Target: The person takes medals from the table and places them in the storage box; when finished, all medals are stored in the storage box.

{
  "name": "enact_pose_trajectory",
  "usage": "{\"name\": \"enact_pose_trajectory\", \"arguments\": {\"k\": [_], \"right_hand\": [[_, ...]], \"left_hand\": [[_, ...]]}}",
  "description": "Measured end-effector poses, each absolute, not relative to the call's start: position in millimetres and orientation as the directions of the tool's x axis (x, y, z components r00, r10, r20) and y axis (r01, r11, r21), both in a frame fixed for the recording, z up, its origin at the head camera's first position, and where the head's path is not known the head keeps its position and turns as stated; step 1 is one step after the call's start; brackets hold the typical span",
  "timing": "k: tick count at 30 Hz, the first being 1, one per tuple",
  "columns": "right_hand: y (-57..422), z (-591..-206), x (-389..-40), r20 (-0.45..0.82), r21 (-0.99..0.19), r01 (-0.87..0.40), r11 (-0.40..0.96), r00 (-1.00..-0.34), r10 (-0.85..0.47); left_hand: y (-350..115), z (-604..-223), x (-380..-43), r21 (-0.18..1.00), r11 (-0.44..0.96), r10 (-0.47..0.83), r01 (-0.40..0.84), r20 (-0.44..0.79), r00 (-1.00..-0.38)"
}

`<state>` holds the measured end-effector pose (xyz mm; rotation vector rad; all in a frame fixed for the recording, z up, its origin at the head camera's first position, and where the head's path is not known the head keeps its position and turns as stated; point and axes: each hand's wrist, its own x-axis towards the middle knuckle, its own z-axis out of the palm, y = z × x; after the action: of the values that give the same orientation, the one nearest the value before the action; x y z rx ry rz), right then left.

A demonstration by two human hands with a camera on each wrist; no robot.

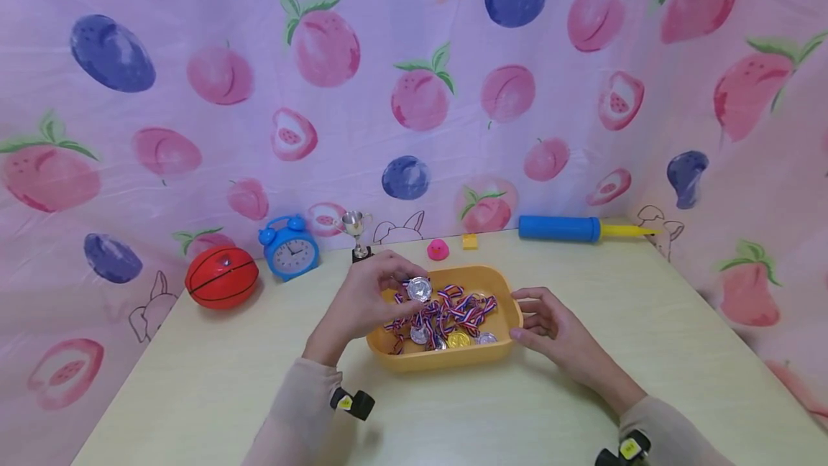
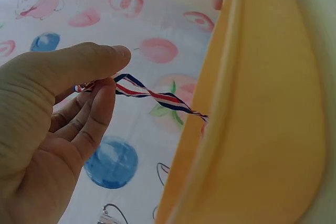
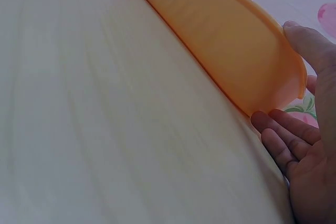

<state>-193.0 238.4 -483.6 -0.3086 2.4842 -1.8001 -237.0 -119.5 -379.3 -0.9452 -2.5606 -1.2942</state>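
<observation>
A yellow-orange plastic basket [image 1: 440,359] holds a tangle of medals on red, white and blue ribbons. Among them lie a gold medal [image 1: 458,339] and several silver ones. Above the basket's left part, my left hand [image 1: 369,297] pinches a silver medal [image 1: 419,289] between thumb and fingers. Its twisted ribbon [image 2: 165,98] runs from the fingertips down behind the basket rim in the left wrist view. At the basket's right end is my right hand [image 1: 553,329], fingers loosely spread. Its thumb [image 3: 304,40] touches the rim, while the other fingers lie near the lower corner.
Along the back stand a red toy basketball [image 1: 222,277], a blue alarm clock [image 1: 290,248], a small trophy cup [image 1: 356,232], a pink toy [image 1: 438,249], a yellow block [image 1: 469,241] and a blue-and-yellow hand pump [image 1: 560,229]. A fruit-print cloth [image 1: 362,128] hangs behind the table [image 1: 453,423].
</observation>
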Motion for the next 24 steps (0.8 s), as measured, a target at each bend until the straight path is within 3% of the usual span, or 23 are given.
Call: {"name": "enact_pose_trajectory", "arguments": {"k": [24], "right_hand": [[240.1, -480.3, -190.6, 0.078, -0.947, -0.134, 0.293, -0.978, -0.195]], "left_hand": [[-125.5, -392.0, -238.0, 0.647, 0.466, 0.495, 0.603, 0.374, -0.784]]}}
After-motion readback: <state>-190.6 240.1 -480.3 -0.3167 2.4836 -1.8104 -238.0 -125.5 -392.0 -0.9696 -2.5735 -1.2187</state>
